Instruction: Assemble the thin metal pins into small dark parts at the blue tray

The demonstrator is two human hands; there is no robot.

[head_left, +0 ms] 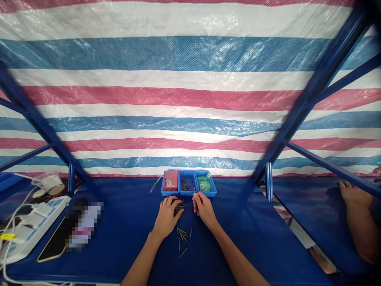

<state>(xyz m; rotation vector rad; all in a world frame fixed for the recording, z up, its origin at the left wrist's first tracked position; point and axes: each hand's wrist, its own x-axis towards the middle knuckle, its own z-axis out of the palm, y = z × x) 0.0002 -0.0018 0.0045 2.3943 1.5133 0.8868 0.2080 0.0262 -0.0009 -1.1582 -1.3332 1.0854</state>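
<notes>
My left hand [169,214] is curled round a bunch of slim dark metal drill bits [179,207], whose ends poke out past the thumb. My right hand [203,206] is pinched closed in front of the bins, and the thin tip of one drill bit [194,190] seems to show above its fingertips. Between my forearms lie several loose drill bits [182,233] on the blue table [238,238]. Just beyond my hands, the middle blue bin [187,173] holds more dark bits. To its left is a bin with pink packets [171,179]; to its right, green packets [204,183].
A pen [155,184] lies left of the bins. Farther left are a phone [53,242] and a white power strip [38,226] with cables. Blue frame posts [285,123] rise at both sides before a striped tarp [178,95]. Another person's arm [358,222] rests at far right.
</notes>
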